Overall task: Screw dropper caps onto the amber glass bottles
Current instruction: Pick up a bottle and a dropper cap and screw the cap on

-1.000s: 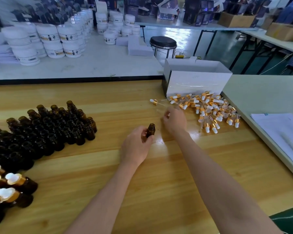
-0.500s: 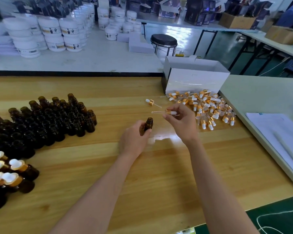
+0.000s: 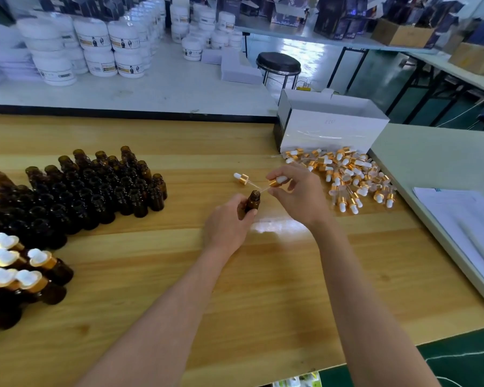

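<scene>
1 amber bottle (image 3: 253, 201), frame centre, gripped by curled left hand (image 3: 227, 227) fingers. The right hand (image 3: 299, 196) fingers pinch a dropper cap (image 3: 277, 181), pipette tip at the bottle mouth. Insertion step, judged; next: lower, seat collar, twist.

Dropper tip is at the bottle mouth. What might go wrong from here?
The glass pipette held by the right hand meets the bottle mouth at a slant; it may catch the rim and snap. Seated tilted, the cap could cross-thread. The loose dropper lying just beyond the bottle might get knocked.
</scene>
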